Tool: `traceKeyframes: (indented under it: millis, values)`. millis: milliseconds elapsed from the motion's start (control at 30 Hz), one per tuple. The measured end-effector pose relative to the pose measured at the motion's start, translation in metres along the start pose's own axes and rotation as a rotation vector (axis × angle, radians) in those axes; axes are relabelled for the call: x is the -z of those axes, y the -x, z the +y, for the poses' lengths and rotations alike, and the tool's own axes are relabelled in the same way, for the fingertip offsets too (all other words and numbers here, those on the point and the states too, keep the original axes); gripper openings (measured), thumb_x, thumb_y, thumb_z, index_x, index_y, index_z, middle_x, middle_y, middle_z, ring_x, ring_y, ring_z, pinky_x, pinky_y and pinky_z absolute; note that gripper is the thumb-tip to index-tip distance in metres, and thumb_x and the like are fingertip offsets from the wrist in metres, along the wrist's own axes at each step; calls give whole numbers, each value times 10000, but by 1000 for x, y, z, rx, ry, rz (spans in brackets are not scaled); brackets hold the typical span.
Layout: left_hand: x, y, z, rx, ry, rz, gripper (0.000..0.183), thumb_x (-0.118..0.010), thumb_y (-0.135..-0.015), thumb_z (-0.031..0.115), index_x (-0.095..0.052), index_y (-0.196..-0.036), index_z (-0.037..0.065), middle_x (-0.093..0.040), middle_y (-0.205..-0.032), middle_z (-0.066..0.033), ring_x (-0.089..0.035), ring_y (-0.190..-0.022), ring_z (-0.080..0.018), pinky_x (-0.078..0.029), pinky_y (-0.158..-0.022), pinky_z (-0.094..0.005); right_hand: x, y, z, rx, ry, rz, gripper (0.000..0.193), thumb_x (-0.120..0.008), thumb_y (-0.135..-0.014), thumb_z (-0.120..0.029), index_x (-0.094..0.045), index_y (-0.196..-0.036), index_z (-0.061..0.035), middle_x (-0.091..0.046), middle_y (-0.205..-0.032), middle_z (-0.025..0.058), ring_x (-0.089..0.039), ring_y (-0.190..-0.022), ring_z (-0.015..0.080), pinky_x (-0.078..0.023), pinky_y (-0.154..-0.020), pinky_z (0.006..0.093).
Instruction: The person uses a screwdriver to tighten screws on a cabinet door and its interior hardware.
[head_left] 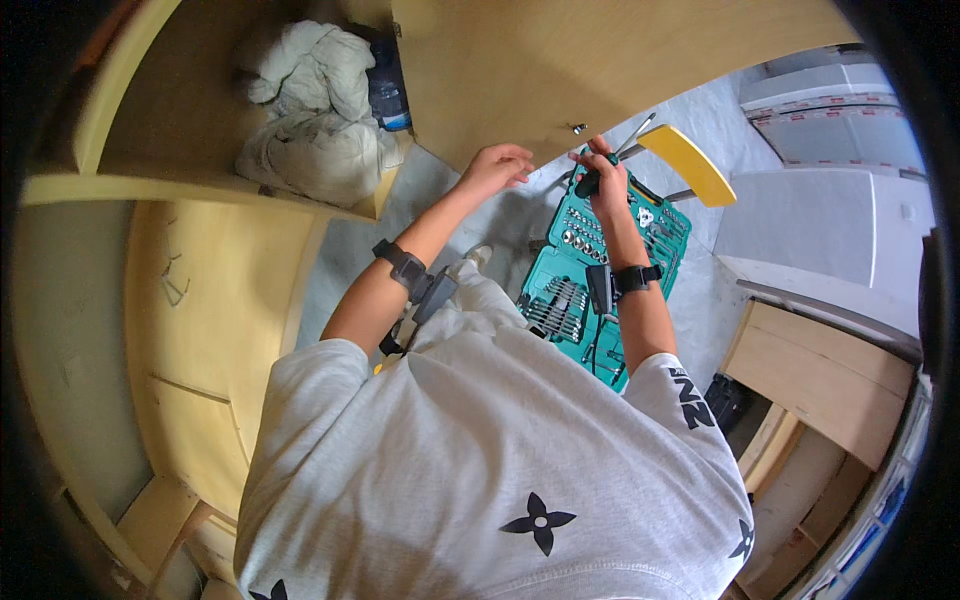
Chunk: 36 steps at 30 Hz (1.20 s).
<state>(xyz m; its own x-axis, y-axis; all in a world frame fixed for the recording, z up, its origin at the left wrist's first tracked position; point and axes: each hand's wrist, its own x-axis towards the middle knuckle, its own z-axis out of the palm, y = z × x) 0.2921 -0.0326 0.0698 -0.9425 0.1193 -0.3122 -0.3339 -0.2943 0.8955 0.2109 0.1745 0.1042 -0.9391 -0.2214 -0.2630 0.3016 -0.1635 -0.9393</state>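
Note:
My right hand is closed around a screwdriver with a dark green and black handle. Its metal shaft sticks out past my fingers, up and to the right. Just beyond that hand, a small metal knob sits near the edge of a light wooden cabinet door. My left hand is beside the lower edge of this door, its fingers loosely stretched and nothing seen in them; whether they touch the door I cannot tell. Beneath my right forearm lies an opened green tool case with sockets and wrenches in it.
A yellow curved seat or backrest on metal legs stands right of the screwdriver. Inside the cabinet at left are bundled pale bedding and a water bottle. White boxes stand at the right, with a wooden cabinet nearer.

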Motion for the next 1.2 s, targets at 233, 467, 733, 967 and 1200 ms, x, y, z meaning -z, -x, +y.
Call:
traceKeyframes:
  millis: [233, 467, 733, 967, 1200]
  values:
    - [-18, -53, 26, -2, 39, 40, 294, -517, -900, 166, -557, -1146, 9, -638, -1049, -99, -628, -883, -165, -499, -753, -256, 12, -17, 3, -18, 177, 69, 306, -578, -813, -93, -567, -1106, -4, -633, -964, 57, -643, -819, 183, -453, -561, 249]
    - [-34, -67, 32, -1, 92, -16, 293, -528, -897, 154, -559, -1135, -15, -648, -1040, -120, -632, -869, -167, -494, -752, -259, 27, 11, 2, -84, 62, 144, 289, -543, -829, -85, -553, -1107, -7, -643, -903, 88, -607, -691, 150, -435, -539, 236]
    - [-50, -86, 51, -2, -242, 35, 202, -617, -845, 173, -662, -874, -22, -660, -741, -54, -562, -563, -88, -438, -467, -226, 31, 81, 34, -291, 78, 338, 188, -557, -826, -100, -571, -997, -23, -629, -780, 80, -600, -635, 143, -431, -513, 247]
    - [-56, -101, 44, -19, -277, 78, 211, -565, -864, 153, -643, -767, -18, -643, -697, -66, -511, -496, -89, -424, -439, -240, 2, 103, 35, -311, 84, 354, 198, -566, -834, -105, -558, -1010, -15, -616, -751, 63, -580, -604, 129, -412, -497, 241]
    - [-24, -107, 50, 176, 192, -256, 264, -488, -922, 215, -609, -975, -13, -664, -889, -125, -619, -738, -159, -492, -649, -278, -32, 109, 18, -248, 52, 258, 236, -540, -896, -185, -541, -1041, 2, -559, -684, 29, -498, -525, 100, -382, -459, 234]
